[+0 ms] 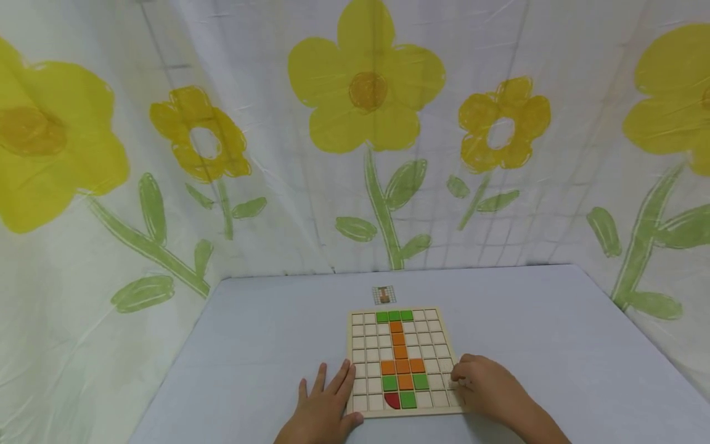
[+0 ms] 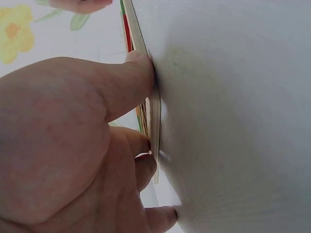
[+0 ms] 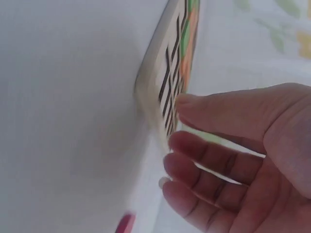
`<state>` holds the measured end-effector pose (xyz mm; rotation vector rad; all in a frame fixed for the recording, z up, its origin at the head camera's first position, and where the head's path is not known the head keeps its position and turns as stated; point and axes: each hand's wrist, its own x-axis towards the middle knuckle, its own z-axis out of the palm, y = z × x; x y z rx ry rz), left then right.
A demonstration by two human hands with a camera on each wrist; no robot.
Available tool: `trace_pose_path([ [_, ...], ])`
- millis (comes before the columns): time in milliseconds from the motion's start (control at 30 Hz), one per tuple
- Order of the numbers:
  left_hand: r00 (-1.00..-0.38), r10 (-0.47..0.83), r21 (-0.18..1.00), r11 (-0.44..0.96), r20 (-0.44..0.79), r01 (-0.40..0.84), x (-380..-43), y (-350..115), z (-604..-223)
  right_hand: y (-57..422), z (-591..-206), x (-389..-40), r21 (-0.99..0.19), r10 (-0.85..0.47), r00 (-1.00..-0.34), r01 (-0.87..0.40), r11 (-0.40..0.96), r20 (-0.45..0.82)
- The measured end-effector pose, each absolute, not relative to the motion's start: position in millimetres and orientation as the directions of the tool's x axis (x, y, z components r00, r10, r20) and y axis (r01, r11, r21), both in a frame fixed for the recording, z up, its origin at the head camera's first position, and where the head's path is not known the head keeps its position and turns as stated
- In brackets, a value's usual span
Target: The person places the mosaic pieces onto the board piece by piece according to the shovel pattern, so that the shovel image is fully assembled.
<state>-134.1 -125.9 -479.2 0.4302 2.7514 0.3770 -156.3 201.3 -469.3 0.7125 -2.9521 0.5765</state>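
Note:
A wooden grid board (image 1: 363,355) lies on the table, with square green tiles (image 1: 394,316) and orange tiles (image 1: 399,338) set in it. A red rounded-corner tile (image 1: 392,400) sits in its bottom row, beside a green one. My left hand (image 1: 323,407), fingers spread, rests at the board's left edge; in the left wrist view its thumb touches the rim (image 2: 141,36). Over the right edge hovers my right hand (image 1: 490,388), fingers loosely bent. No piece shows between its thumb and fingertips in the right wrist view. Below those fingers, a small red piece (image 3: 126,223) is partly visible.
A small picture card (image 1: 384,295) with a similar pattern lies just behind the board. The pale table surface (image 1: 266,333) extends to both sides. A curtain with painted yellow flowers (image 1: 366,86) hangs along the table's back and sides.

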Motion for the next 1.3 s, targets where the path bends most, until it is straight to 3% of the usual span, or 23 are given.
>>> trace_pose_path([
  [133, -0.900, 0.335, 0.301, 0.921, -0.280, 0.249, -133.7, -125.6, -478.8, 221.1, -465.4, -157.0, -0.282, -0.274, -0.959, -0.282, 0.917, 0.067],
  [400, -0.903, 0.338, 0.296, 0.920, -0.266, 0.257, -132.7, -126.8, -477.5, 248.0, -472.0, -161.3, -0.260, -0.222, -0.974, -0.224, 0.939, 0.038],
  [567, -0.902, 0.336, 0.310, 0.918, -0.273, 0.248, -133.4, -127.9, -479.6, 248.6, -475.4, -164.1, -0.311, -0.301, -0.953, -0.297, 0.903, 0.037],
  [700, -0.900, 0.339, 0.309, 0.917, -0.276, 0.251, -133.2, -128.1, -481.5, 250.6, -478.8, -163.7, -0.323, -0.459, -0.877, -0.479, 0.816, 0.141],
  [800, -0.899, 0.347, 0.308, 0.915, -0.268, 0.261, -132.5, -128.5, -482.8, 251.5, -479.5, -163.8, -0.276, -0.485, -0.845, -0.532, 0.800, 0.223],
  [1000, -0.898, 0.351, 0.305, 0.914, -0.267, 0.267, -132.3, -128.4, -482.6, 252.3, -475.8, -163.7, -0.226, -0.368, -0.899, -0.419, 0.879, 0.237],
  [1167, -0.897, 0.346, 0.301, 0.917, -0.273, 0.262, -132.6, -127.5, -481.5, 254.0, -474.7, -161.7, -0.268, -0.350, -0.930, -0.367, 0.891, 0.111],
  [1300, -0.899, 0.348, 0.299, 0.916, -0.266, 0.266, -132.6, -127.2, -481.0, 254.4, -475.5, -162.4, -0.292, -0.360, -0.929, -0.369, 0.883, 0.083],
])
